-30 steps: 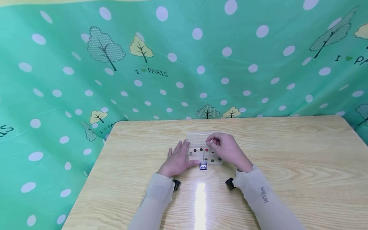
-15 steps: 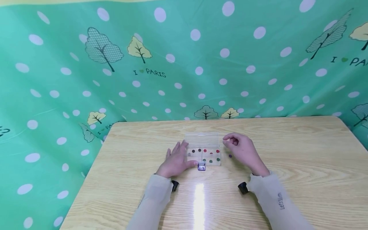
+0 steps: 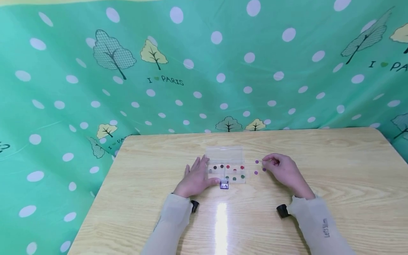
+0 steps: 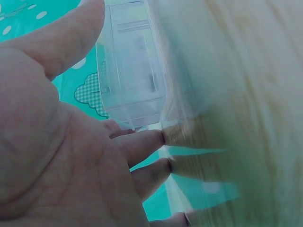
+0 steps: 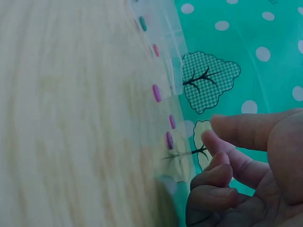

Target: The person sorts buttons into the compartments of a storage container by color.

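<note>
A clear plastic box (image 3: pixel 236 180) with compartments lies mid-table, its lid (image 3: pixel 223 154) swung back. My left hand (image 3: pixel 198 179) rests along its left side with fingers spread; in the left wrist view the fingertips meet the table by the box wall. The left thumb tip reaches a small purple-edged clear piece (image 3: pixel 224 185) at the front. Right of the box, my right hand (image 3: pixel 282 170) hovers by several small purple discs (image 3: pixel 256 173). In the right wrist view the thumb and forefinger are slightly apart with nothing visible between them; the other fingers are curled.
Inside the box are dark discs (image 3: pixel 221 166) at back left, red discs (image 3: pixel 242 167) at back right and green discs (image 3: pixel 234 179) at front right. A green patterned cloth (image 3: pixel 191 63) hangs behind the wooden table (image 3: pixel 334 184).
My right hand has moved from over the box's right side to the purple discs on the table, uncovering red and green discs. The left hand has stayed by the box.
</note>
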Demonstrator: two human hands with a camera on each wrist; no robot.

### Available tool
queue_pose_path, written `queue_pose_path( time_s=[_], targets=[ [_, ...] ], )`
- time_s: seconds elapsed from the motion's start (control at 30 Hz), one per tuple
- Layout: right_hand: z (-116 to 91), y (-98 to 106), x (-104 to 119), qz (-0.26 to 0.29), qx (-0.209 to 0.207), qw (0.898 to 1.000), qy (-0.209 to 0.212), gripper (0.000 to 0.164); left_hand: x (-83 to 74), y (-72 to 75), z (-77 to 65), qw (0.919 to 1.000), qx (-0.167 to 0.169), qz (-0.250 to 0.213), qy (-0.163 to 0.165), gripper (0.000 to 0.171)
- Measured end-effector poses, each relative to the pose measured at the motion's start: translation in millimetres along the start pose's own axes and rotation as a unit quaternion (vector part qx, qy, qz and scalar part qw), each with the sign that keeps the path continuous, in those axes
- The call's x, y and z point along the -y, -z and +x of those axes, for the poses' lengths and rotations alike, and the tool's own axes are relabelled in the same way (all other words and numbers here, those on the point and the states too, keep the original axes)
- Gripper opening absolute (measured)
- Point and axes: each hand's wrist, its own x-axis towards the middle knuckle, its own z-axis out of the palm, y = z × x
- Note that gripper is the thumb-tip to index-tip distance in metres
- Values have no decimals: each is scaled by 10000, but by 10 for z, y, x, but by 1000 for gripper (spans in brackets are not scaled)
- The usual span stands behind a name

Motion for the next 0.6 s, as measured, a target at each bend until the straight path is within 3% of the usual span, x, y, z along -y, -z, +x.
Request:
queue_pose_path(
  time_s=[0.6],
  targets=[
    [31, 63, -83, -107, 675, 9976, -106, 24, -19, 19, -8, 10000, 5, -64, 11, 95]
  ],
)
